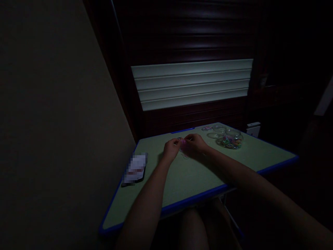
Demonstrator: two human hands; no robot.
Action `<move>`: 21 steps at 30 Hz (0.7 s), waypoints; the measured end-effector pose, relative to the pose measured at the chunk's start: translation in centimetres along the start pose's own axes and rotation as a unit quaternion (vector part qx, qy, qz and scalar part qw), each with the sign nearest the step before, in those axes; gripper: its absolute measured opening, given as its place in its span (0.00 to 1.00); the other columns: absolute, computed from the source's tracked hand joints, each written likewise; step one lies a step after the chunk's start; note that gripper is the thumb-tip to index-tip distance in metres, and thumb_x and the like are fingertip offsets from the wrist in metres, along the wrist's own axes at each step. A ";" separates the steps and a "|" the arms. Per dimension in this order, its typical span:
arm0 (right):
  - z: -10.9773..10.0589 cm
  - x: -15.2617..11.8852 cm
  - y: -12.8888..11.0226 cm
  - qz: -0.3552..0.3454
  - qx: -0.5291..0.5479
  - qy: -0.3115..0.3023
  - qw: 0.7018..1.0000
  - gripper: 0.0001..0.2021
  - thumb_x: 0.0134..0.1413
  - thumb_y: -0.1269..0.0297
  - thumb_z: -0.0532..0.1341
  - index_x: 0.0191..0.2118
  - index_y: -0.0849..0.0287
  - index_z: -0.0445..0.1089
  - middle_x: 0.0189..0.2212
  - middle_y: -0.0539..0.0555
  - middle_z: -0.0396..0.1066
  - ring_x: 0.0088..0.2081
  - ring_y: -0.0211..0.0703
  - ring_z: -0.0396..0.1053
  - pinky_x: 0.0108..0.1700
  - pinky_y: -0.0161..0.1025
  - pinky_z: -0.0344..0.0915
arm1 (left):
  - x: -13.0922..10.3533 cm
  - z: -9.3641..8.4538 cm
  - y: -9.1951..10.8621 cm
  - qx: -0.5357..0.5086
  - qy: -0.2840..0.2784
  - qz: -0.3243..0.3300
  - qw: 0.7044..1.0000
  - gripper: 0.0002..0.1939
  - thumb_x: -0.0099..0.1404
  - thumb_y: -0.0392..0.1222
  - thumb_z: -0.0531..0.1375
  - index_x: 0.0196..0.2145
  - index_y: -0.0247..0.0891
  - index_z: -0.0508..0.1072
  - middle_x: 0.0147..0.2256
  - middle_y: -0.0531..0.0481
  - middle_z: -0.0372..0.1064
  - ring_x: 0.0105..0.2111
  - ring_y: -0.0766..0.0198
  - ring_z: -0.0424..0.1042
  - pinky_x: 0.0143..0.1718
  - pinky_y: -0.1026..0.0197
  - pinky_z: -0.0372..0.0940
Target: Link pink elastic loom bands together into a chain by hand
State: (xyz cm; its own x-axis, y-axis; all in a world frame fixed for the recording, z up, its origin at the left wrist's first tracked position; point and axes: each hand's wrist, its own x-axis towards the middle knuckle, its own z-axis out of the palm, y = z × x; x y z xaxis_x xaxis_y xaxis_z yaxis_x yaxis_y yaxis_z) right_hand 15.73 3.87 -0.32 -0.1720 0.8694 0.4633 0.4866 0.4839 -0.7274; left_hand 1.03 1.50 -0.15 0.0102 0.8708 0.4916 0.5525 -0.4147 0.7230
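Note:
My left hand (171, 149) and my right hand (197, 142) are close together above the table's far middle, both with fingers pinched. Between them is a small pink thing (183, 141), thin and strand-like; the dim light hides its exact kind. The fingertips of each hand meet at this pink thing. Just beneath, some small pale loops (185, 156) lie on the tabletop, partly in shadow. Right of my right hand stands a clear container (230, 139) with many small coloured pieces in it.
The pale green table (197, 180) has a blue edge. Clear round lids or dishes (219, 129) lie near the container. A blurred-out flat packet or device (135, 168) rests at the left edge. A wall rises at left, a dark slatted panel (192, 83) behind.

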 end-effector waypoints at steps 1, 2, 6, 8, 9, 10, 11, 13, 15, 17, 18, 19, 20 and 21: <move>0.1 0.0 0.0 0.002 0.003 -0.001 1.000 0.11 0.46 0.67 0.55 0.33 0.66 0.72 0.28 0.55 0.72 0.29 0.38 0.67 0.31 0.31 0.61 | 0.0 0.0 -0.2 -0.002 -0.003 0.003 1.000 0.12 0.54 0.45 0.54 0.28 0.34 0.72 0.24 0.49 0.70 0.27 0.65 0.69 0.29 0.65 0.62; 0.2 0.0 0.0 0.002 0.005 -0.002 1.000 0.11 0.46 0.68 0.55 0.33 0.66 0.72 0.28 0.55 0.72 0.29 0.38 0.67 0.31 0.31 0.61 | 0.1 0.0 -0.3 -0.003 -0.005 0.006 1.000 0.11 0.54 0.44 0.54 0.28 0.34 0.72 0.25 0.48 0.70 0.27 0.65 0.69 0.29 0.65 0.62; 0.1 0.0 -0.1 -0.008 0.009 -0.006 1.000 0.11 0.45 0.67 0.56 0.33 0.67 0.72 0.29 0.56 0.72 0.30 0.38 0.68 0.31 0.30 0.60 | 0.2 0.0 -0.9 0.004 -0.008 0.011 1.000 0.11 0.53 0.44 0.55 0.29 0.34 0.72 0.27 0.47 0.71 0.28 0.65 0.69 0.30 0.64 0.63; 0.0 0.0 -0.2 -0.002 0.016 -0.008 1.000 0.11 0.45 0.68 0.56 0.33 0.67 0.72 0.29 0.57 0.73 0.30 0.38 0.68 0.30 0.30 0.61 | 0.2 0.0 -1.0 0.009 -0.007 0.008 1.000 0.11 0.53 0.44 0.55 0.28 0.34 0.72 0.26 0.47 0.71 0.28 0.65 0.69 0.30 0.64 0.63; -0.1 0.0 -0.3 0.001 0.020 -0.010 1.000 0.10 0.45 0.68 0.56 0.33 0.67 0.72 0.29 0.57 0.73 0.29 0.38 0.68 0.30 0.30 0.61 | 0.2 0.0 -1.0 0.011 -0.007 0.007 1.000 0.11 0.53 0.44 0.55 0.28 0.34 0.72 0.26 0.48 0.71 0.28 0.65 0.69 0.30 0.64 0.63; -0.1 0.0 -0.3 0.000 0.024 -0.013 1.000 0.10 0.45 0.68 0.56 0.33 0.67 0.72 0.29 0.57 0.73 0.29 0.38 0.68 0.30 0.30 0.61 | 0.2 -0.1 -1.0 0.011 -0.006 0.005 1.000 0.11 0.53 0.44 0.55 0.28 0.34 0.72 0.25 0.48 0.70 0.28 0.65 0.69 0.30 0.64 0.63; -0.1 0.0 -0.4 -0.004 0.028 -0.016 0.999 0.10 0.45 0.68 0.56 0.33 0.67 0.72 0.29 0.57 0.73 0.29 0.38 0.68 0.30 0.30 0.61 | 0.2 -0.1 -1.0 0.011 -0.006 0.004 1.000 0.11 0.53 0.44 0.55 0.28 0.34 0.72 0.25 0.48 0.70 0.27 0.64 0.69 0.30 0.64 0.63; 0.0 0.0 -0.4 -0.012 0.030 -0.017 0.999 0.10 0.45 0.67 0.57 0.32 0.67 0.72 0.29 0.57 0.73 0.30 0.38 0.68 0.30 0.30 0.61 | 0.3 -0.1 -0.9 0.011 -0.005 0.001 1.000 0.12 0.54 0.45 0.54 0.28 0.34 0.72 0.24 0.48 0.70 0.27 0.64 0.69 0.30 0.64 0.63; 0.0 -0.1 -0.5 -0.012 0.029 -0.013 0.999 0.10 0.45 0.68 0.56 0.32 0.67 0.72 0.29 0.57 0.73 0.30 0.38 0.68 0.30 0.30 0.61 | 0.3 -0.1 -0.9 0.010 -0.004 -0.002 1.000 0.12 0.54 0.45 0.54 0.28 0.34 0.72 0.24 0.48 0.70 0.27 0.64 0.69 0.30 0.64 0.63; -0.1 -0.1 -0.6 -0.005 0.025 -0.007 1.000 0.10 0.45 0.68 0.57 0.32 0.67 0.72 0.29 0.58 0.73 0.29 0.38 0.68 0.30 0.31 0.61 | 0.3 -0.1 -0.8 0.009 -0.004 -0.002 1.000 0.12 0.54 0.45 0.53 0.27 0.34 0.71 0.24 0.48 0.70 0.27 0.64 0.69 0.29 0.64 0.63; -0.1 -0.2 -0.7 -0.004 0.024 -0.007 1.000 0.10 0.45 0.68 0.57 0.32 0.67 0.72 0.29 0.58 0.73 0.29 0.38 0.68 0.30 0.30 0.61 | 0.3 -0.1 -0.9 0.007 -0.004 -0.001 1.000 0.12 0.54 0.45 0.53 0.27 0.34 0.71 0.24 0.48 0.70 0.27 0.64 0.69 0.29 0.64 0.63; -0.2 -0.2 -0.8 -0.005 0.025 -0.007 1.000 0.10 0.45 0.68 0.57 0.32 0.67 0.72 0.29 0.57 0.73 0.29 0.38 0.68 0.30 0.30 0.61 | 0.3 -0.1 -0.9 0.005 -0.003 0.000 1.000 0.12 0.54 0.45 0.53 0.27 0.34 0.71 0.24 0.48 0.70 0.27 0.64 0.69 0.29 0.64 0.63; -0.2 -0.2 -0.9 -0.005 0.026 -0.007 1.000 0.10 0.45 0.68 0.57 0.32 0.66 0.72 0.29 0.57 0.73 0.29 0.38 0.68 0.30 0.30 0.61 | 0.3 -0.2 -0.9 0.004 -0.002 0.000 1.000 0.12 0.54 0.45 0.53 0.27 0.34 0.71 0.24 0.48 0.70 0.27 0.64 0.69 0.29 0.64 0.62; -0.3 -0.3 -1.0 -0.004 0.027 -0.007 1.000 0.10 0.45 0.68 0.57 0.32 0.66 0.72 0.29 0.57 0.73 0.29 0.38 0.68 0.30 0.30 0.61 | 0.2 -0.2 -0.9 0.003 0.000 0.000 1.000 0.12 0.54 0.45 0.53 0.27 0.34 0.71 0.25 0.48 0.70 0.27 0.64 0.69 0.29 0.64 0.62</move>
State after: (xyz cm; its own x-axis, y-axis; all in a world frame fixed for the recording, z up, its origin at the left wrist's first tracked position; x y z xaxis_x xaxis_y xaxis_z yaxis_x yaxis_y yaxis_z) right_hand 15.51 3.11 0.43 -0.1884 0.8664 0.4624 0.4384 0.4955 -0.7498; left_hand 0.41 2.02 -0.56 0.0104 0.8709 0.4914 0.5567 -0.4132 0.7206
